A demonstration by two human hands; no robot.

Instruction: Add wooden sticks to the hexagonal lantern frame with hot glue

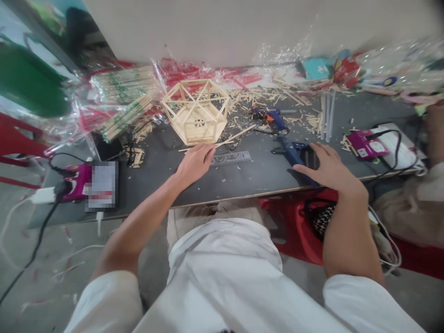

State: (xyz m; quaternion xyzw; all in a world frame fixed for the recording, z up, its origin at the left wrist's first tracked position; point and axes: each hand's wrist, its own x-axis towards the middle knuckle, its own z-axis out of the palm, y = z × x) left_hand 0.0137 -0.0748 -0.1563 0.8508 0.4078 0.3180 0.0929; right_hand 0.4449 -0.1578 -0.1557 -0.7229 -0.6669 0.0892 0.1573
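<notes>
My left hand (197, 163) lies at the front of the dark table, its fingers closed over thin wooden sticks (236, 136). Just behind it stands a many-sided frame (198, 113) built of pale sticks, with a flat base. A clear ruler (231, 158) lies to the right of that hand. On the right, my right hand (328, 166) is spread over a blue-and-black hand tool (294, 150), thumb and fingers apart; whether it presses on the tool is unclear. A blue glue gun (272, 118) rests behind the tool.
Bundled sticks (121, 115) in plastic wrap lie at the back left. Translucent glue sticks (327, 115) and cut stick pieces are scattered behind. Magenta power strips (367, 143) with cables sit at both ends; a phone (101, 185) lies left. Another person's arm (435, 129) shows far right.
</notes>
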